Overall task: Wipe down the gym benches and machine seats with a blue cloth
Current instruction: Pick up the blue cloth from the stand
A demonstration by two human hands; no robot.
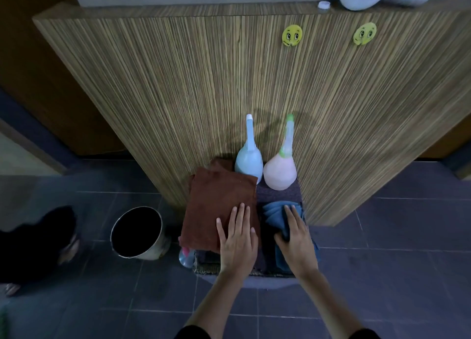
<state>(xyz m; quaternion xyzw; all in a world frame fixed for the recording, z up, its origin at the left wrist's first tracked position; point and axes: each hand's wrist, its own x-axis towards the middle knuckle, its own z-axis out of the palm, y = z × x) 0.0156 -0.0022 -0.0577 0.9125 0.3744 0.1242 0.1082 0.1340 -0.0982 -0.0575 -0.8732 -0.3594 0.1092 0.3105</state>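
Observation:
A folded blue cloth (274,212) lies on the right side of a low stand against a wooden panel. My right hand (295,239) lies on it, fingers stretched over the top and thumb tucked into a fold, pinching the cloth. A brown cloth (216,206) covers the left side of the stand. My left hand (238,239) rests flat on its near right corner with straight, spread fingers.
Behind the cloths stand a blue spray bottle (248,164) and a pink spray bottle (280,171). A metal bin (139,233) sits on the tiled floor at the left. Another person's dark clothing and foot (38,242) show at far left. The wooden panel (229,83) rises right behind.

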